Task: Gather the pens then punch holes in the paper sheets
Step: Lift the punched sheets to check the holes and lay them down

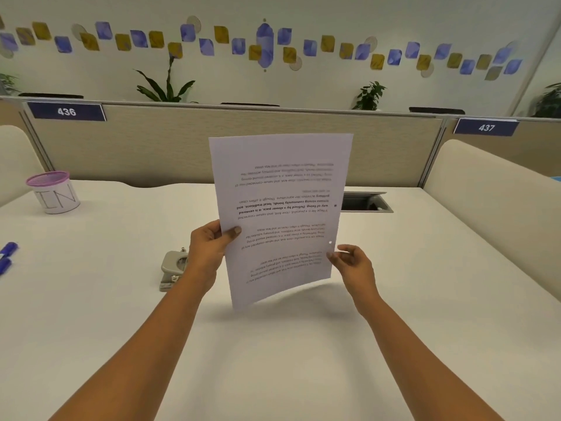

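1. The paper sheet (280, 214) is held up in the air above the middle of the white desk (273, 360), nearly upright and leaning slightly to the left, with its printed text upside down to the viewer.
2. A single small round hole (330, 242) shows near the sheet's right edge, toward its lower part; whether more than one sheet is held cannot be told.
3. The left hand (209, 250) grips the sheet's left edge, thumb pressed on the printed face and fingers behind the page.
4. The right hand (353, 264) meets the right edge just below the hole; its fingertips touch the paper in a light pinch, the remaining fingers loosely curled.
5. The sheet's lower edge hangs clear of the desk and casts a soft shadow beneath it.
6. A grey hole punch (173, 268) sits on the desk just left of the left hand, partly hidden behind the wrist.
7. Two blue pens (6, 256) lie at the far left edge of the desk, well apart from the punch.
8. A white cup with a pink mesh rim (53, 189) stands at the far left.
9. To the right behind the sheet is a cable opening (365, 202) in the desktop.
10. A beige partition (182, 141) at the far side carries number plates 436 (66, 111) and 437 (485, 127).
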Available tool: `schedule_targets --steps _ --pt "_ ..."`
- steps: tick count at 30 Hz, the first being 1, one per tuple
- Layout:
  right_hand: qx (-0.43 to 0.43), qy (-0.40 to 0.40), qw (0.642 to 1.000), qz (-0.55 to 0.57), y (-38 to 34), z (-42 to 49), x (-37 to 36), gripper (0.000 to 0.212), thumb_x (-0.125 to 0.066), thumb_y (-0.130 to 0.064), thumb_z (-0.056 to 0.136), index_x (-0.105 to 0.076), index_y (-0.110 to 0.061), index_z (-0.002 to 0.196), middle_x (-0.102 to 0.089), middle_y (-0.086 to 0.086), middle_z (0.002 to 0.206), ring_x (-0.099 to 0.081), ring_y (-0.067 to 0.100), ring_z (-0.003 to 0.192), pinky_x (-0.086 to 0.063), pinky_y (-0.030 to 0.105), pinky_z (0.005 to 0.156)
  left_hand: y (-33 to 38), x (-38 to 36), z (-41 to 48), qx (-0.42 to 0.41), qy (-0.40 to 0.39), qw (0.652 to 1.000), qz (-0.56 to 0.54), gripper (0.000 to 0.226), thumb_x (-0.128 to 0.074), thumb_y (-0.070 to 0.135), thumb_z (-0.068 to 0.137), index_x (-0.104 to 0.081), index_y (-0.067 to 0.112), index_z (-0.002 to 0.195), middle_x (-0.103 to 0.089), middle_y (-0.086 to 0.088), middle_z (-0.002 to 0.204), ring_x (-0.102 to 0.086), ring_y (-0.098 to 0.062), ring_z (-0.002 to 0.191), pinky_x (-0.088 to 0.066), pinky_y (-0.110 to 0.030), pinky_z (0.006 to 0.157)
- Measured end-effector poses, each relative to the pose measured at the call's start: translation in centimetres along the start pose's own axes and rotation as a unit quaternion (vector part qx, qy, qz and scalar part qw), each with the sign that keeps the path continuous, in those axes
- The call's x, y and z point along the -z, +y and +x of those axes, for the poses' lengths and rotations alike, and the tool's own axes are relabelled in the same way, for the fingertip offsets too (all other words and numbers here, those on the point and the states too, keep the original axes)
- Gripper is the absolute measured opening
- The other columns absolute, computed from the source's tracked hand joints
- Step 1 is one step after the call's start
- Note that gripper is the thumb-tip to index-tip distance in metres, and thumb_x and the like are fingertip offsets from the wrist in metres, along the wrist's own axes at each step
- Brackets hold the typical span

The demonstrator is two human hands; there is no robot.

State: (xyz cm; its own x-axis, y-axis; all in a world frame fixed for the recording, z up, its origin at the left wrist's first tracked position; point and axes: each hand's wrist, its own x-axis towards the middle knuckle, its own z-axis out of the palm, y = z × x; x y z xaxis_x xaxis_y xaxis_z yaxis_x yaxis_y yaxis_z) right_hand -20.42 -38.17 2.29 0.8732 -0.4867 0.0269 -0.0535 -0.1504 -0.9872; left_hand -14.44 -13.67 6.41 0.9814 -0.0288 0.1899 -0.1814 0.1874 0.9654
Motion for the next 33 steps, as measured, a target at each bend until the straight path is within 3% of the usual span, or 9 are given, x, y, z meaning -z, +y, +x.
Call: schedule_targets --steps 4,7,11,13,17,21,25,29,33 --pt "-0.064 -0.01 0.998 -0.022 0.5 -0.3 -0.5 0.061 -0.068 -0.037 0.081 -0.041 -0.012 0.13 -0.054 0.008 0.129 -0.052 0.024 0.11 -0.042 0.033 0.09 -0.4 0.0 -0.2 0.014 0.027 0.997 -0.076 0.024 -0.059 0.0 0.084 -0.064 0.008 0.106 -0.074 0.013 0.076 -0.068 -0.005 0.071 -0.056 -0.02 0.066" --pt "-0.098 -0.027 0.994 0.031 0.3 -0.5 -1.3 0.072 -0.072 -0.036 0.077 -0.036 -0.01 0.133 -0.052 0.01 0.131 -0.052 0.026 0.112 -0.042 0.035 0.094 -0.8 -0.5 -0.5 0.025 0.048 0.992 -0.116 0.02 -0.058 0.001 0.086 -0.064 0.01 0.102 -0.074 0.013 0.075 -0.068 -0.005 0.07 -0.056 -0.02 0.067" --pt "-0.165 -0.057 0.966 0.191 0.0 -0.8 -2.3 0.067 -0.071 -0.022 0.08 -0.031 -0.008 0.132 -0.051 0.012 0.125 -0.053 0.024 0.105 -0.045 0.034 0.096 -0.8 -1.1 -0.7 0.033 0.077 0.982 -0.168 0.017 -0.055 -0.001 0.087 -0.064 0.013 0.091 -0.073 0.014 0.07 -0.068 -0.001 0.064 -0.056 -0.016 0.063" --pt "-0.188 -0.08 0.943 0.263 -0.1 -1.0 -2.5 0.054 -0.068 -0.014 0.083 -0.034 -0.013 0.125 -0.053 0.014 0.117 -0.057 0.025 0.097 -0.05 0.034 0.091 -0.8 -1.3 -0.7 0.038 0.087 0.977 -0.192 0.019 -0.053 -0.001 0.088 -0.063 0.015 0.089 -0.073 0.014 0.069 -0.068 0.0 0.064 -0.056 -0.016 0.062" --pt "-0.093 -0.093 0.952 0.276 -0.5 -1.5 -3.0 0.018 -0.058 -0.004 0.088 -0.055 -0.013 0.104 -0.065 0.008 0.105 -0.064 0.02 0.092 -0.053 0.028 0.078 -0.9 -1.2 -0.7 0.048 0.066 0.978 -0.191 0.019 -0.054 0.0 0.088 -0.061 0.017 0.091 -0.074 0.014 0.073 -0.068 -0.001 0.069 -0.057 -0.017 0.064" --pt "-0.02 0.004 0.966 0.259 -1.2 -0.9 -2.1 0.018 -0.056 -0.001 0.089 -0.058 -0.012 0.102 -0.066 0.005 0.099 -0.063 0.02 0.094 -0.052 0.034 0.083 -0.7 0.3 -0.6 0.048 0.068 0.985 -0.153 0.027 -0.06 -0.006 0.081 -0.06 0.016 0.097 -0.072 0.008 0.088 -0.066 -0.007 0.082 -0.057 -0.021 0.068" --pt "0.016 0.046 0.969 0.244 -1.7 -0.1 -0.3 0.018 -0.054 -0.002 0.09 -0.057 -0.018 0.084 -0.064 -0.001 0.084 -0.061 0.016 0.082 -0.05 0.03 0.073 -0.7 2.7 -0.2 0.053 0.115 0.982 -0.142 0.041 -0.066 -0.007 0.075 -0.057 0.013 0.11 -0.066 0.002 0.1 -0.064 -0.014 0.091 -0.055 -0.022 0.067" --pt "0.082 0.048 0.971 0.219 -2.4 0.4 0.8 0.019 -0.053 -0.003 0.091 -0.058 -0.02 0.083 -0.065 -0.002 0.086 -0.06 0.014 0.079 -0.051 0.033 0.078 -1.0 4.3 0.0 0.068 0.078 0.992 -0.077 0.027 -0.068 -0.003 0.075 -0.064 0.015 0.093 -0.068 -0.001 0.096 -0.065 -0.02 0.089 -0.056 -0.019 0.063" --pt "0.131 0.048 0.973 0.184 -3.4 0.4 1.3 0.019 -0.052 -0.006 0.093 -0.058 -0.023 0.085 -0.066 -0.004 0.088 -0.062 0.011 0.078 -0.054 0.025 0.072 -1.0 4.7 0.4 0.067 0.051 0.996 0.014 0.029 -0.07 -0.004 0.072 -0.065 0.018 0.09 -0.069 -0.005 0.097 -0.065 -0.02 0.081 -0.051 -0.029 0.077"
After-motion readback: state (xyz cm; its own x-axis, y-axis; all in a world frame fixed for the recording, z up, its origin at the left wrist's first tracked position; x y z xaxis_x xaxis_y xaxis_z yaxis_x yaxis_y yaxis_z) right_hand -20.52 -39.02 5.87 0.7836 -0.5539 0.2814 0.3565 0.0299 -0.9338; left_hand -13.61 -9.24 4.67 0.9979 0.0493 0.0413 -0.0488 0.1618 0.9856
